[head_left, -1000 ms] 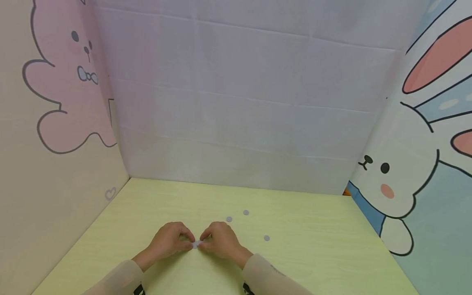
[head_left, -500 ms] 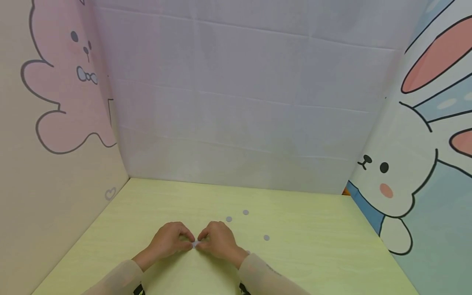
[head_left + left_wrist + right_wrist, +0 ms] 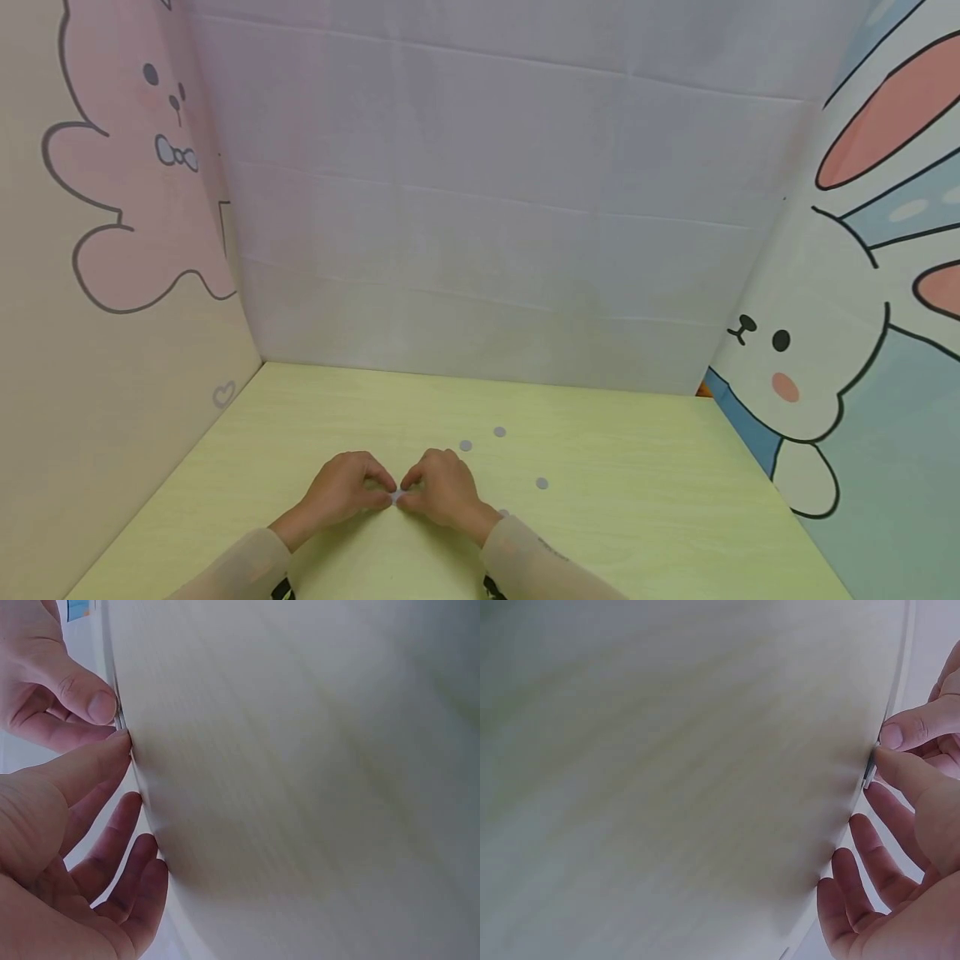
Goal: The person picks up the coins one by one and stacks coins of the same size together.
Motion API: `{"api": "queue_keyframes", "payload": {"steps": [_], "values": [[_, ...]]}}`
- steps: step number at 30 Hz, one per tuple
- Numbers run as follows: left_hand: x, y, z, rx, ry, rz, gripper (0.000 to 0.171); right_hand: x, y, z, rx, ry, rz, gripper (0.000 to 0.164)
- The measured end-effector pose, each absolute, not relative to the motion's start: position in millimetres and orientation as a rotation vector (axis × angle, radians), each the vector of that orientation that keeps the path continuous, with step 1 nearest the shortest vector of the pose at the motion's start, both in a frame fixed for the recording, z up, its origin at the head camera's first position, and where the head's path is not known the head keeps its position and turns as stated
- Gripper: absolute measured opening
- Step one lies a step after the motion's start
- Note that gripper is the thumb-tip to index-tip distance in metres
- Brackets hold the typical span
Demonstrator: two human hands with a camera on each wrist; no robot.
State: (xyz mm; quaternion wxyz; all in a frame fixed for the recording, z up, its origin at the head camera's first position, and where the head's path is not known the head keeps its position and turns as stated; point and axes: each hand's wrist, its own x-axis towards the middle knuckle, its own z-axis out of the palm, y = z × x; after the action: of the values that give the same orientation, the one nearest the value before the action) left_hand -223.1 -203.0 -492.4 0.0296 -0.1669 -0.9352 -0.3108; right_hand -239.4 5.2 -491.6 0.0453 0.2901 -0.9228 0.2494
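Two hands meet over the near middle of the table in the head view. My left hand (image 3: 341, 490) pinches a small, thin grey disc (image 3: 396, 497) between thumb and index finger, low at the tabletop. From the other side, my right hand (image 3: 444, 490) pinches a similar thin disc (image 3: 870, 766), seen edge-on in the right wrist view between thumb and index finger. The two thumbs almost meet, and the discs are mostly covered by fingertips. In the left wrist view, the other fingertips (image 3: 154, 874) of my left hand rest at the table surface.
Flat grey discs lie on the pale yellow table (image 3: 637, 500): two farther back, one disc (image 3: 542, 483) to the right, and one disc (image 3: 504, 513) partly behind the right wrist. A plain white sheet (image 3: 480, 208) rises behind, with cartoon-printed side walls.
My right hand has shifted slightly left, bringing its disc up against the left hand's fingertips. A disc by the right wrist has come into view. The left hand stays put.
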Motion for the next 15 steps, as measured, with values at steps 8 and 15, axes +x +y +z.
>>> {"api": "queue_keyframes", "payload": {"steps": [8,15], "values": [[-223.0,-203.4,-491.5,-0.52,-2.882,-0.956,0.014,-238.5,4.0,-488.9,0.866,-2.828,0.79,0.015],[-221.7,-203.3,-489.9,-0.521,-2.877,-0.963,0.014,-238.8,5.1,-490.2,0.855,-2.843,0.825,0.019]]}}
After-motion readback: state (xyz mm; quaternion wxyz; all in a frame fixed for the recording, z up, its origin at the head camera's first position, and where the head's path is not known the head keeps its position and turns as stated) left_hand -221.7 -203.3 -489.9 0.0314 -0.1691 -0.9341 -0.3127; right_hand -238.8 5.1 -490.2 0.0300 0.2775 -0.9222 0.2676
